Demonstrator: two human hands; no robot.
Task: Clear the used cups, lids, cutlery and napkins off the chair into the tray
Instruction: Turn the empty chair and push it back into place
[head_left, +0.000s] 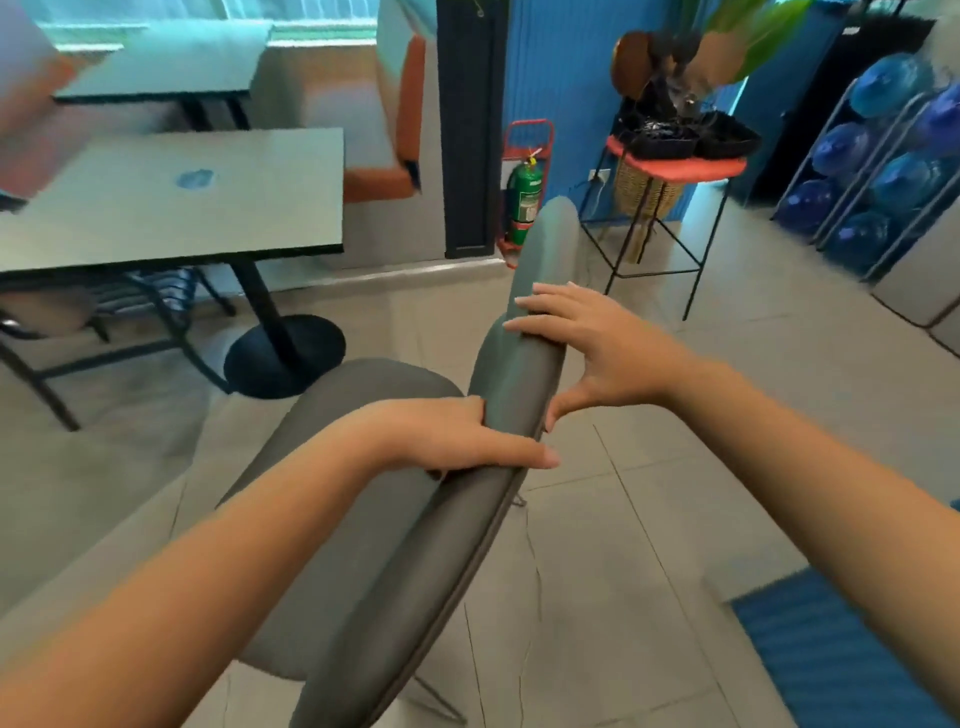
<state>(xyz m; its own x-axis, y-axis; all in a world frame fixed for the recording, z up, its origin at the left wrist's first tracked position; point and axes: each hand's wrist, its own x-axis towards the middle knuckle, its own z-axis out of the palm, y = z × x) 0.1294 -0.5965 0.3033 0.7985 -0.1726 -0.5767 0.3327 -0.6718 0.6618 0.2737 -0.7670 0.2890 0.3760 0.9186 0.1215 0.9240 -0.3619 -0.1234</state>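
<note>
The chair (363, 467) fills the centre of my view, a grey padded one seen from behind and above, its curved backrest running from the lower middle of the frame up toward the centre. My left hand (457, 436) is closed on the top edge of the backrest — fingers wrapped over the front, thumb lying along the back, a firm grip on the padding. My right hand (587, 348) sits higher up the same edge, just above the left: its fingers are spread and laid flat over the rim, thumb hanging free below, so the grip is open and resting rather than clamped. The part of the seat I can see, to the left of the backrest, is bare grey padding; the rest is hidden behind the backrest and my left forearm.

In the upper right of the frame a red-topped stand (680, 166) on thin black legs carries black trays (685, 135) — too blurred to tell what lies in them. A grey desk (171, 197) on a black pedestal stands at the left, well apart from the chair. A green fire extinguisher (524, 202) stands by the dark door frame behind the backrest's far end, and blue water jugs (883, 156) are racked at the right edge.
</note>
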